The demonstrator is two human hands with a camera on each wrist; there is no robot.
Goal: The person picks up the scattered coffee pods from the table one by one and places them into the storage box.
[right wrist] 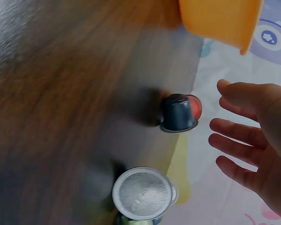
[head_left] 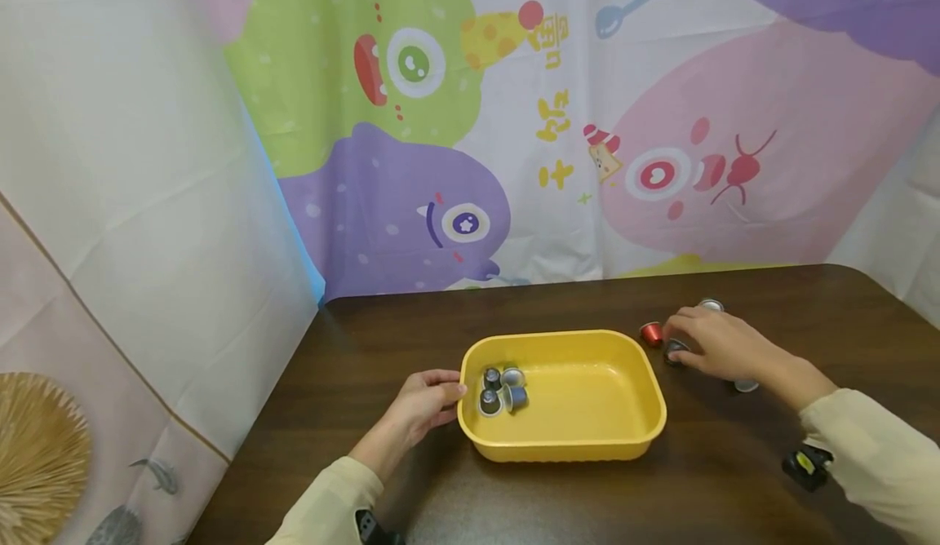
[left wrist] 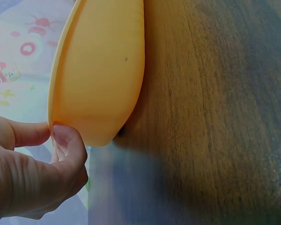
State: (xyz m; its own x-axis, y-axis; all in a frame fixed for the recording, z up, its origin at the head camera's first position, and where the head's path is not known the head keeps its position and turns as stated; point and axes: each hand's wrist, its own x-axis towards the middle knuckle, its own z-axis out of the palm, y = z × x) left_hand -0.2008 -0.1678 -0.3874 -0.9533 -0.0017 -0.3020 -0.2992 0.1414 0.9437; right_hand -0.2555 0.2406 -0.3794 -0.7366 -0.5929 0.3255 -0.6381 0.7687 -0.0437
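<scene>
My left hand pinches the left rim of a yellow plastic tub between thumb and fingers; the left wrist view shows the thumb on one side of the wall and curled fingers on the other. Several coffee capsules, dark, blue-grey and silver, lie inside at the tub's left end. Beyond its right side, my right hand hovers over a dark coffee capsule. Its fingers are spread and apart from the capsule in the right wrist view. A red coffee capsule lies just beside the dark one.
Near the right hand are a silver-lidded capsule and another capsule farther back, partly hidden by the hand. Another capsule shows below the right wrist. A cartoon-printed cloth hangs behind the dark wooden table.
</scene>
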